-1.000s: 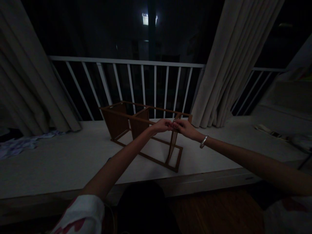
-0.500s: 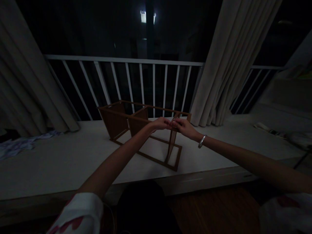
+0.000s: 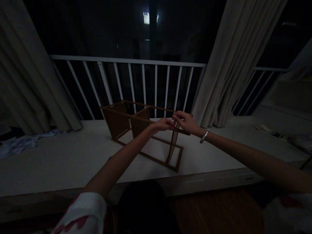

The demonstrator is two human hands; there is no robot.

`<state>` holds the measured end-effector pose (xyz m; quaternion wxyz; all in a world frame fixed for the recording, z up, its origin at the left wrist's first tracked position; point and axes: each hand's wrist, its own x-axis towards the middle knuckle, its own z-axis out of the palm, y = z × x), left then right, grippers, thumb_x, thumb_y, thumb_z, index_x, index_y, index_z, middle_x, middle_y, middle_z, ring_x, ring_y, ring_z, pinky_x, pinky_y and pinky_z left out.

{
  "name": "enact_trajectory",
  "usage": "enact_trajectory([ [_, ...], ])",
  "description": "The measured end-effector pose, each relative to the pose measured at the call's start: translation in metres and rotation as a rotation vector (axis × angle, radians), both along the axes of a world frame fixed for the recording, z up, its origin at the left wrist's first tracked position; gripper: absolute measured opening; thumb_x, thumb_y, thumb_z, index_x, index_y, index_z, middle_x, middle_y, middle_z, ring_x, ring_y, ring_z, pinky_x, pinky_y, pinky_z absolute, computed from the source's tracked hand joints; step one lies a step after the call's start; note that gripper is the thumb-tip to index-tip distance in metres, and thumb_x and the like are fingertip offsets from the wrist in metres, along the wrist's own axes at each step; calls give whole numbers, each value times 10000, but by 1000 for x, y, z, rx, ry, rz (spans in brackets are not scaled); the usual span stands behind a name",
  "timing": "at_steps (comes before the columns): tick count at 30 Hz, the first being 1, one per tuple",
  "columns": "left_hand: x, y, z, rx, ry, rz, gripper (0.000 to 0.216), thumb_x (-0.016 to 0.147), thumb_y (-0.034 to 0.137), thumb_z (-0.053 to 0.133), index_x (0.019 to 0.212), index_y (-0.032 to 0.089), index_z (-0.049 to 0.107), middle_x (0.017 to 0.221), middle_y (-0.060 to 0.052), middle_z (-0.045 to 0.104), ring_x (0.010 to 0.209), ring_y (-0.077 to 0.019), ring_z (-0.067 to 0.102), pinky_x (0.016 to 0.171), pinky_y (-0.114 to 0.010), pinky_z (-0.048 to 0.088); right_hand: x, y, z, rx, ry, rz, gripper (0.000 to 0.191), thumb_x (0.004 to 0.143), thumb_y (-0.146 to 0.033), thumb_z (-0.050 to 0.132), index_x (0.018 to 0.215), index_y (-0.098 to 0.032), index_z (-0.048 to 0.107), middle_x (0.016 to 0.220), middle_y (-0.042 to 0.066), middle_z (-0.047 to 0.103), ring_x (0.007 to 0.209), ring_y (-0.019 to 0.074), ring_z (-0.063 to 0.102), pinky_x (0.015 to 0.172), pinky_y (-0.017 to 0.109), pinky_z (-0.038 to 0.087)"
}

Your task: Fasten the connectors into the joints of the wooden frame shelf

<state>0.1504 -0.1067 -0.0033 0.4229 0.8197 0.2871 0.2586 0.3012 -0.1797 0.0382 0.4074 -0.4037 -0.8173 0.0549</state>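
Observation:
A small brown wooden shelf rack [image 3: 140,121] lies on its side on the pale window ledge [image 3: 80,156], its panels standing upright between the rails. My left hand [image 3: 163,124] is closed at the rack's upper near rail, close to the right-hand panel, with fingertips pressed together on the wood. Just above and to the right, my right hand [image 3: 184,121] is pinched, thumb against fingers, over the same corner. Whatever sits between those fingertips is too small and dark to make out. A silver bangle [image 3: 204,136] circles my right wrist.
Behind the rack runs a white railing [image 3: 129,61] before a dark window. Long beige curtains [image 3: 223,65] hang on both sides. A patterned cloth [image 3: 21,146] lies at the ledge's left end, and some dim items [image 3: 271,132] lie at the right.
My right hand has risen slightly from the rack's corner and apart from my left fingertips. The left hand stays at the rail. The whole view has shifted a little.

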Motion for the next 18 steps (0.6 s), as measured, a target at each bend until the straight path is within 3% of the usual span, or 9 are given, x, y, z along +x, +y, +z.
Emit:
enact_trajectory([
  [5,-1,-3,2,-32,-20,0,200,574,230,607,712,87,586,695,-8,559,653,-88,492,627,-210,383,1,5,-9,-93,-16,-50,238,830,-308,344,767,-147,508,732,23,533,669,120,483,615,234,365],
  [11,-1,-1,-1,-38,-76,-43,217,569,224,621,731,87,575,710,-9,558,663,-82,497,637,-208,383,4,5,-21,-141,15,-80,224,842,-269,312,950,-155,472,794,29,566,695,119,515,642,231,377],
  [18,-2,2,2,-30,20,11,242,590,224,606,795,95,598,727,-28,585,651,-82,508,593,-192,381,22,6,-2,-161,-353,-239,268,857,-309,281,870,-159,503,779,53,578,689,139,521,616,234,348],
])
